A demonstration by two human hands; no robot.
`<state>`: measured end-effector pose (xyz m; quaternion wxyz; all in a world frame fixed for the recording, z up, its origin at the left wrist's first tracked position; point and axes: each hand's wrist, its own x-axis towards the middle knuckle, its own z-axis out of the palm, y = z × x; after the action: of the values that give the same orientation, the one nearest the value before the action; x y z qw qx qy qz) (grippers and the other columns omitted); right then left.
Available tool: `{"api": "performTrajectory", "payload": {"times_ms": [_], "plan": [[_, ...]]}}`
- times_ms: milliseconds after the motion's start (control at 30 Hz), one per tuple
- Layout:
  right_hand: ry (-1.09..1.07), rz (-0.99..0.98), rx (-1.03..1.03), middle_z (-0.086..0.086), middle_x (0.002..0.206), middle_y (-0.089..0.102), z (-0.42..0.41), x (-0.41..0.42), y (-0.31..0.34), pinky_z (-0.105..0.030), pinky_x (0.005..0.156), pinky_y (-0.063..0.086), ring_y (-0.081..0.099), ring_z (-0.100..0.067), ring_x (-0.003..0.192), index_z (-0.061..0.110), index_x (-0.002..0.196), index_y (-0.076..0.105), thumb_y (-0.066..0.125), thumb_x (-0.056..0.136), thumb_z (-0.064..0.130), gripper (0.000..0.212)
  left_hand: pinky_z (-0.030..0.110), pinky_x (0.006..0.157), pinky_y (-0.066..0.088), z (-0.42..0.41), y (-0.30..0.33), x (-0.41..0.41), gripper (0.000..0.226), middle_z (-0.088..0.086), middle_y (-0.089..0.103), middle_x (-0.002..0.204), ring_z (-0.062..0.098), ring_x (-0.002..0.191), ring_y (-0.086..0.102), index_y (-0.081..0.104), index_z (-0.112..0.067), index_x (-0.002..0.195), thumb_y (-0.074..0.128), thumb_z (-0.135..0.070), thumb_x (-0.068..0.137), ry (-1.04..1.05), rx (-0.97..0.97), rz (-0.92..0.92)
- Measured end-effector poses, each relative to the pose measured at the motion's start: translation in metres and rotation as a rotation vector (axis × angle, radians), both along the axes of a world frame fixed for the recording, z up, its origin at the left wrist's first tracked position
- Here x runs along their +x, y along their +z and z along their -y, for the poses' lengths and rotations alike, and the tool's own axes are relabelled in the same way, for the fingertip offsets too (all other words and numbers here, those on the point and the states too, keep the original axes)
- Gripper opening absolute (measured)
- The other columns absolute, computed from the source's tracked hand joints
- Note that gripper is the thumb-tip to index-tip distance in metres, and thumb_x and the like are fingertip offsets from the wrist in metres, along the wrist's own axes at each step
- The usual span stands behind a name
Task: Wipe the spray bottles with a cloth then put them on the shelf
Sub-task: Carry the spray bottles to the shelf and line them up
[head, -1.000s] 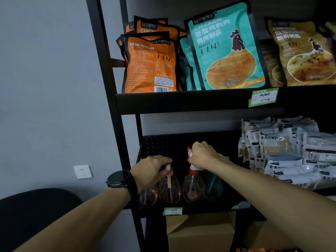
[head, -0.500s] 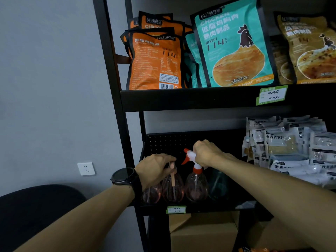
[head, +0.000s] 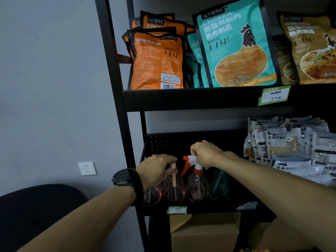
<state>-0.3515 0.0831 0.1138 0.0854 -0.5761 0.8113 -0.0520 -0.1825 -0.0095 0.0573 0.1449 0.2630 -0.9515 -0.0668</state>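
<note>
Pink-tinted clear spray bottles stand in a row on the lower shelf [head: 200,209] of a black rack, centre-bottom of frame; 4 bodies visible: 1 pink bottle at far left [head: 152,194] mostly hidden behind the left hand, a 2nd pink bottle w/ a peach trigger [head: 173,190], a 3rd bottle w/ white-and-orange sprayer head [head: 197,188], and a darker teal bottle [head: 219,186] just right of it, in shadow. Right hand [head: 205,153], centre of frame, has fingers curled round the top of the white-and-orange sprayer head, gripping it; nozzle sticks out to the left, bottle upright w/ base on the shelf. Left hand [head: 156,170], w/ black watch [head: 125,177] on the wrist, is curled over the top of the peach-trigger bottle, fingers wrapped on its head; exact finger contact partly hidden. Green price tag [head: 177,210] on the shelf lip below the bottles. Upper shelf [head: 190,100], top half of frame, holds orange pouches [head: 156,59], a teal chicken pouch [head: 234,50] and a tan pouch [head: 309,50]. White packets [head: 291,146] piled at mid right. Cardboard box [head: 205,231] bottom centre; wall socket [head: 87,168] at lower left
</note>
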Motion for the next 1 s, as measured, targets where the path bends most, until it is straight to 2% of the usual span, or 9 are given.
{"api": "performTrajectory", "payload": {"times_ms": [100,267,433,533,600,800,933,1000], "plan": [[0.011,0.027,-0.013,-0.015,0.110,0.060,-0.001,-0.001,0.000,-0.035,0.075,0.059,0.065,-0.028,0.091,0.010,0.094,0.055,0.060,0.087,-0.005,0.018,0.032,0.103,0.045,0.000,0.000,0.000,0.042,0.001,0.060,0.140,0.018,0.125,0.057,0.052,-0.021,0.144,0.047,-0.036,0.105,0.002,0.004,0.001],[0.014,0.038,-0.040,-0.012,0.107,0.060,0.002,-0.007,-0.004,-0.033,0.072,0.060,0.066,-0.027,0.090,0.011,0.094,0.059,0.058,0.087,-0.007,0.020,0.030,0.103,0.044,0.000,0.001,-0.001,0.042,0.000,0.059,0.141,0.017,0.127,0.056,0.052,-0.021,0.144,0.047,-0.036,0.104,-0.001,0.000,0.000],[0.020,0.057,-0.044,-0.007,0.101,0.059,0.005,-0.011,-0.006,-0.023,0.057,0.047,0.058,-0.020,0.082,0.013,0.086,0.057,0.056,0.087,-0.006,0.020,0.031,0.104,0.044,0.000,0.001,-0.001,0.042,-0.001,0.059,0.142,0.017,0.128,0.055,0.051,-0.022,0.144,0.047,-0.036,0.105,0.004,0.003,0.007],[0.004,0.096,-0.044,-0.008,0.101,0.063,0.007,-0.013,-0.007,-0.036,0.066,0.061,0.067,-0.023,0.087,0.015,0.077,0.058,0.069,0.082,-0.003,0.021,0.032,0.104,0.044,0.000,0.001,-0.001,0.042,-0.001,0.059,0.142,0.018,0.128,0.055,0.052,-0.021,0.144,0.046,-0.035,0.105,0.007,0.002,0.008],[-0.003,0.109,-0.032,-0.008,0.103,0.062,0.007,-0.012,-0.007,-0.040,0.069,0.062,0.068,-0.026,0.089,0.015,0.077,0.059,0.071,0.080,-0.003,0.022,0.033,0.105,0.044,0.000,0.001,-0.002,0.042,-0.001,0.058,0.143,0.018,0.128,0.055,0.052,-0.022,0.144,0.045,-0.035,0.105,0.009,0.000,0.008],[0.002,0.100,-0.034,-0.006,0.106,0.062,0.008,-0.015,-0.007,-0.037,0.077,0.061,0.065,-0.022,0.095,0.014,0.088,0.065,0.069,0.084,0.001,0.014,0.031,0.103,0.045,0.001,-0.002,-0.001,0.041,-0.002,0.060,0.141,0.017,0.126,0.057,0.052,-0.022,0.143,0.045,-0.035,0.105,0.003,-0.003,-0.002],[0.007,0.083,-0.059,-0.005,0.105,0.064,0.008,-0.017,-0.007,-0.033,0.078,0.060,0.066,-0.022,0.094,0.019,0.076,0.062,0.062,0.087,-0.003,0.024,0.033,0.103,0.045,0.002,-0.003,0.000,0.040,-0.002,0.060,0.141,0.018,0.126,0.057,0.052,-0.022,0.143,0.045,-0.035,0.105,0.004,0.000,0.003],[0.009,0.081,-0.049,-0.006,0.105,0.065,0.008,-0.017,-0.005,-0.032,0.079,0.059,0.066,-0.022,0.095,0.019,0.077,0.063,0.060,0.087,-0.005,0.025,0.033,0.103,0.045,0.002,-0.003,0.000,0.041,-0.002,0.059,0.142,0.018,0.127,0.057,0.052,-0.023,0.143,0.045,-0.036,0.105,0.006,-0.003,0.008]]}}
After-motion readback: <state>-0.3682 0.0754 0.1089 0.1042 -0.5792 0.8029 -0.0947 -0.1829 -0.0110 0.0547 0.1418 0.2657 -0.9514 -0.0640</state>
